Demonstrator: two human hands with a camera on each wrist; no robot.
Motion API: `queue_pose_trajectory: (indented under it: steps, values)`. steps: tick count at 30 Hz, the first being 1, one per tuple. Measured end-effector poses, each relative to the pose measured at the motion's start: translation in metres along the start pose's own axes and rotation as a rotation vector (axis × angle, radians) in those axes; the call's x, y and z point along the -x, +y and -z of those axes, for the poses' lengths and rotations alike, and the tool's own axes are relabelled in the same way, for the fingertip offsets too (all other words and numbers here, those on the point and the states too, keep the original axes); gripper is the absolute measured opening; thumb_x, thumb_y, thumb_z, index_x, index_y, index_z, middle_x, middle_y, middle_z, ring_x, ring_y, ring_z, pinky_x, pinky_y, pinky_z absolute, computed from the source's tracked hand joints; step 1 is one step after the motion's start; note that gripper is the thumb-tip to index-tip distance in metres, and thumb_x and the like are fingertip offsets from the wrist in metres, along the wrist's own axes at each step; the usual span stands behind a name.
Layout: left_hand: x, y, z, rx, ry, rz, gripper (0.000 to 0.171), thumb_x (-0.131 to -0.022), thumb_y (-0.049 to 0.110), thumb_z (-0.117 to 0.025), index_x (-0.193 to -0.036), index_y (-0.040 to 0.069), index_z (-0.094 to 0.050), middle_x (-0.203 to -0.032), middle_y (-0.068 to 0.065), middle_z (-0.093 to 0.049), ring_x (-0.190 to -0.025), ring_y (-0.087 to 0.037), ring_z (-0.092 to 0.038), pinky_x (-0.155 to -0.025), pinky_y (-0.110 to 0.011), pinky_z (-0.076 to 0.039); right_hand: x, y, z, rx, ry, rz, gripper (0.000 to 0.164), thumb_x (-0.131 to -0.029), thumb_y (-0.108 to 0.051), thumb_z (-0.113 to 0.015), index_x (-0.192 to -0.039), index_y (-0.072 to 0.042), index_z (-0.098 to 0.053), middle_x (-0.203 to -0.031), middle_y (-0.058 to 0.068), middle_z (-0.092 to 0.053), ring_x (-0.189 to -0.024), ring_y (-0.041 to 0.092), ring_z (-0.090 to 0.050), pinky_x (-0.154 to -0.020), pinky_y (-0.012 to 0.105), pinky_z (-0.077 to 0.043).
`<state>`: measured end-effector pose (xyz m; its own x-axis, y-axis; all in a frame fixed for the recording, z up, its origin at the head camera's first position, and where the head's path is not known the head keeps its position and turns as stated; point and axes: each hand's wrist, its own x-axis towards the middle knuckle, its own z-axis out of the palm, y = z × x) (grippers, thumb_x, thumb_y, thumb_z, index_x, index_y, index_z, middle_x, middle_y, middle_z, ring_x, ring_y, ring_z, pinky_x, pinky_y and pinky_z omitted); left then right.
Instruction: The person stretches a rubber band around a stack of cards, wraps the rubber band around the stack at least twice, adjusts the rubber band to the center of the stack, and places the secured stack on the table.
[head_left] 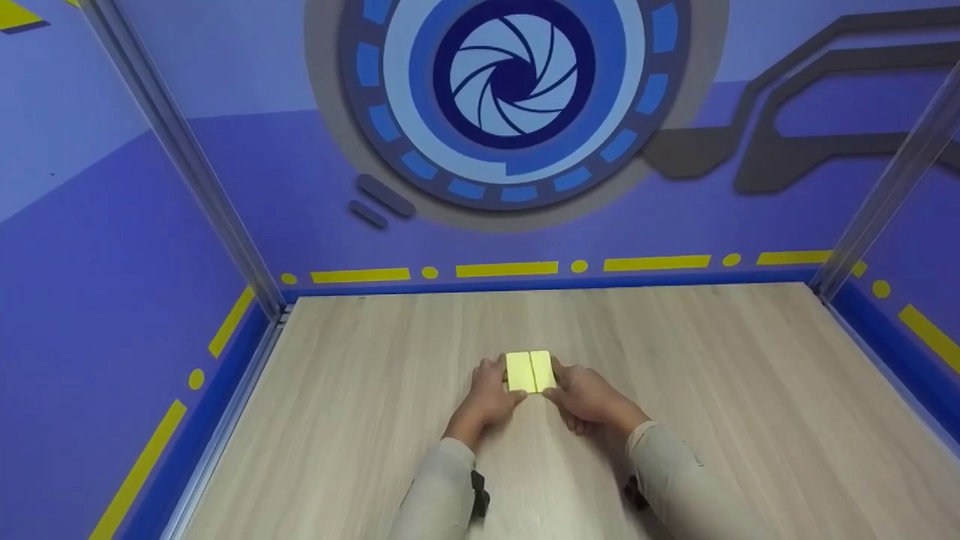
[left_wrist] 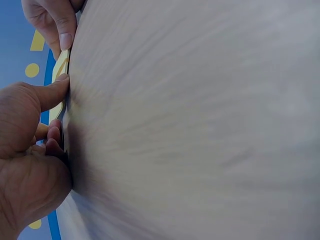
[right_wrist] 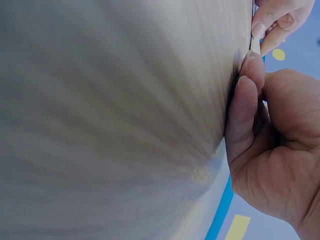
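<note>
Two thin, flat yellow pieces lie side by side on the wooden tabletop in the head view, a narrow dark seam between them. My left hand [head_left: 491, 391] grips the left yellow piece [head_left: 519, 373] by its outer edge, thumb at the near corner and fingers along the side. On the other side, my right hand [head_left: 589, 393] pinches the right yellow piece [head_left: 541, 370] in the same way. From the left wrist, the pieces show edge-on, low against the table, between both thumbs. In the right wrist view, curled fingers [right_wrist: 245, 107] of the right hand hide most of them.
The pale wood tabletop [head_left: 360, 420] spreads around both hands. A blue-purple printed back wall [head_left: 262, 195] rises behind it, with side walls left and right. Metal posts [head_left: 202, 172] stand at the back corners. Dark straps [head_left: 480, 495] sit on the sleeved wrists.
</note>
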<state>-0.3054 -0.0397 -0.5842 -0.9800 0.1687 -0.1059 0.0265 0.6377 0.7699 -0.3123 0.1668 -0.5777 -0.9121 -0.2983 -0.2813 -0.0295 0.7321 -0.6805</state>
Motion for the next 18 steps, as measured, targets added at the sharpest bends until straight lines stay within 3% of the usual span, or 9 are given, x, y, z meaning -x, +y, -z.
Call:
queue_pose_trajectory:
  steps: [9, 18]
  values:
    - [0.0009, -0.0001, 0.0002, 0.002, -0.01, -0.035, 0.078, -0.098, 0.014, -0.074, -0.163, -0.003, -0.035, -0.145, -0.023, -0.049, -0.142, -0.036, -0.044, -0.126, -0.056, -0.041, 0.0034, 0.001, -0.0022, 0.014, 0.058, 0.037, 0.075, -0.108, -0.024, -0.064, -0.168, -0.002, -0.025, -0.052, 0.001, -0.06, -0.038, 0.01, -0.053, -0.036, 0.028, -0.048]
    - [0.0017, -0.0002, -0.0007, 0.016, -0.014, 0.006, 0.08, -0.099, 0.016, -0.074, -0.165, -0.003, -0.032, -0.148, -0.023, -0.048, -0.144, -0.037, -0.044, -0.127, -0.056, -0.039, 0.0041, 0.001, -0.0024, 0.023, 0.054, 0.018, 0.075, -0.107, -0.024, -0.064, -0.168, -0.002, -0.026, -0.055, -0.001, -0.061, -0.04, 0.011, -0.053, -0.037, 0.026, -0.046]
